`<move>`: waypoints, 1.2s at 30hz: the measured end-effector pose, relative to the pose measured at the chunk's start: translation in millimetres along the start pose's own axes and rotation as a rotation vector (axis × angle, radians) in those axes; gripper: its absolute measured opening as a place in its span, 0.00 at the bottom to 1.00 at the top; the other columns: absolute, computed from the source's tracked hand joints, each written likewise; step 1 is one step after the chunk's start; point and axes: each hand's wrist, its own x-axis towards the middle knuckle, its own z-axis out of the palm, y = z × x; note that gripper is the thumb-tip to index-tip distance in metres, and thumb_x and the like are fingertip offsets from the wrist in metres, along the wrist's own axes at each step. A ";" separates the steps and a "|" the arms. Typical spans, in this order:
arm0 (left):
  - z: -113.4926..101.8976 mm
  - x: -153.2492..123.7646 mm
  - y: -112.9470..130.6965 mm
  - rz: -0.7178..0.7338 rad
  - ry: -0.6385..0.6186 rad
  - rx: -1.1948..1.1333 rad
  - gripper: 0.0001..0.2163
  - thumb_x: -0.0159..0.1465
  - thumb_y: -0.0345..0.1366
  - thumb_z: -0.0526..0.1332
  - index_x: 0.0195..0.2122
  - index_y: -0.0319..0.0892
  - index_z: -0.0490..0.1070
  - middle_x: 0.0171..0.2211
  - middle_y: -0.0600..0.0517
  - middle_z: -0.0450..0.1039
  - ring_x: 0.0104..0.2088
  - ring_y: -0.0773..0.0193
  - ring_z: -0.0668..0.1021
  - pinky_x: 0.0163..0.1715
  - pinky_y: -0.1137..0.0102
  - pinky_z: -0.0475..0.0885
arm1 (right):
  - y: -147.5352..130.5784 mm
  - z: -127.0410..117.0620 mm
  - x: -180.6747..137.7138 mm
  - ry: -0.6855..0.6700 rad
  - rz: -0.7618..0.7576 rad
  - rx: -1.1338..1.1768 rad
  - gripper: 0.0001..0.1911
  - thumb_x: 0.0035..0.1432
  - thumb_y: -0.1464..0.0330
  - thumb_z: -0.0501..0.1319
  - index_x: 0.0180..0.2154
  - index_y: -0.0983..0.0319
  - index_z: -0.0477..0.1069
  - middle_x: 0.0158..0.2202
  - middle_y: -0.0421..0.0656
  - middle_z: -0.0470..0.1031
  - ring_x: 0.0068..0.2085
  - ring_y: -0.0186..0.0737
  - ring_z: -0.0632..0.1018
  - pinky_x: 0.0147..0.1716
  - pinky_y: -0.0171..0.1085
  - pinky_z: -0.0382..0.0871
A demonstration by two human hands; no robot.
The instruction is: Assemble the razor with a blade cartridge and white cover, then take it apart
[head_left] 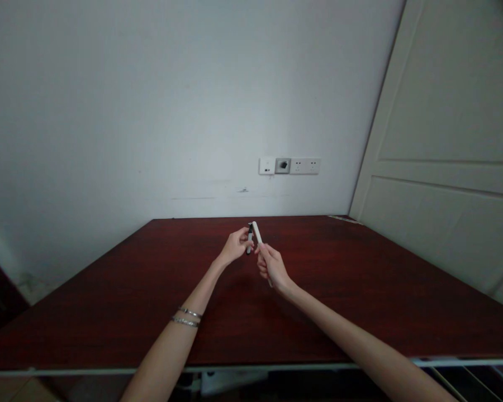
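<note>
Above the far middle part of the table, my left hand (236,245) pinches a short, slim tool (250,241) with a grey body and black ends. The tool stands nearly upright, and its small top end is too small to make out. Just to its right, my right hand (274,267) is wrapped round a long white stick-like object (257,231). This white object leans up and to the left, its rounded tip close beside the top of the grey tool. Whether the two touch I cannot tell. A thin lower end pokes out below my right hand.
The dark red wooden table (151,290) reaches back to a pale wall (171,111). Sockets (305,166) are set in the wall behind my hands. A white panelled door (444,139) stands at the right. Things under the table's front edge are dim.
</note>
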 end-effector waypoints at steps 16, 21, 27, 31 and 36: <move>1.8 -1.5 6.2 -0.026 -0.023 -0.052 0.10 0.50 0.28 0.60 0.35 0.37 0.65 0.23 0.56 0.68 0.23 0.70 0.73 0.24 0.77 0.67 | -3.4 2.3 -2.9 -0.020 -0.029 0.012 0.21 0.47 0.50 0.57 0.28 0.61 0.60 0.13 0.27 0.49 0.12 0.21 0.47 0.09 0.25 0.37; 2.8 -2.8 2.9 -0.011 -0.037 -0.006 0.10 0.51 0.27 0.59 0.36 0.37 0.66 0.23 0.56 0.68 0.23 0.70 0.73 0.24 0.77 0.66 | -2.8 1.7 -6.4 -0.018 0.024 -0.023 0.22 0.46 0.48 0.57 0.28 0.61 0.59 0.13 0.27 0.50 0.12 0.22 0.48 0.09 0.24 0.39; 0.9 -3.0 -2.0 -0.010 -0.047 -0.020 0.11 0.51 0.27 0.59 0.37 0.37 0.67 0.26 0.54 0.70 0.25 0.69 0.74 0.26 0.74 0.69 | -11.6 -3.1 -3.4 -0.015 -0.028 0.002 0.20 0.48 0.50 0.57 0.28 0.61 0.61 0.13 0.27 0.49 0.12 0.21 0.47 0.10 0.24 0.37; 0.9 -2.7 -0.8 -0.013 -0.032 -0.006 0.12 0.50 0.25 0.58 0.37 0.37 0.67 0.26 0.53 0.71 0.26 0.68 0.74 0.27 0.75 0.69 | -8.2 -2.9 -5.8 -0.042 0.030 -0.045 0.21 0.48 0.49 0.57 0.28 0.61 0.60 0.13 0.28 0.50 0.12 0.22 0.48 0.09 0.24 0.39; -0.9 -1.4 2.6 -0.071 -0.012 -0.049 0.08 0.51 0.27 0.59 0.34 0.37 0.66 0.22 0.55 0.70 0.22 0.69 0.74 0.23 0.75 0.69 | -1.7 -9.5 -11.7 -0.144 0.000 -0.181 0.20 0.51 0.51 0.54 0.28 0.62 0.63 0.15 0.30 0.54 0.13 0.23 0.52 0.10 0.26 0.42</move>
